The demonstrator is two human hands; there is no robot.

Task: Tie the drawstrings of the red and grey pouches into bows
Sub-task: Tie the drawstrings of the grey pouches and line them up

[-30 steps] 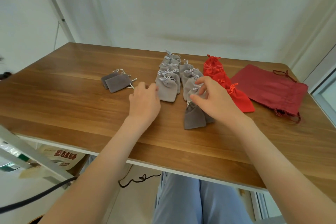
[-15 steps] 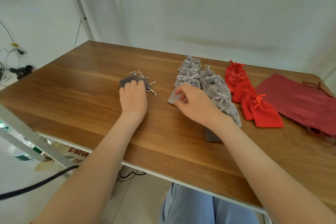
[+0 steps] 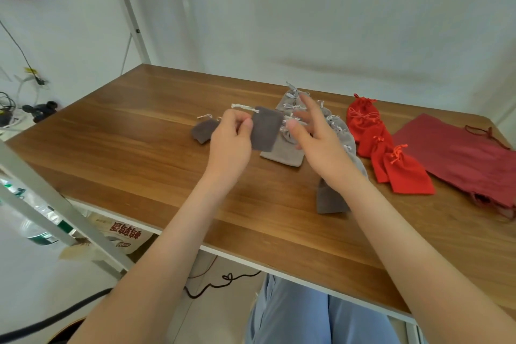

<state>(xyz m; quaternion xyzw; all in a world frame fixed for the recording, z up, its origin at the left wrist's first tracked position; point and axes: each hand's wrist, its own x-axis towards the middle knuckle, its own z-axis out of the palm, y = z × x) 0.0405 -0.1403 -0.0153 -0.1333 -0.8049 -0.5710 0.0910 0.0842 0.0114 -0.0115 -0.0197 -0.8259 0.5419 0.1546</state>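
The left hand (image 3: 230,142) pinches a grey pouch (image 3: 265,128), likely light and floppy; the right hand (image 3: 318,139), just beside it, is spread and empty. Best taken by the thin drawstrings (image 3: 242,107) above the left hand.

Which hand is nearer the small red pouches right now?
Right. The right hand hovers open beside the small red pouches, above the grey pouches; the left hand is farther left, pinching a dark grey pouch.
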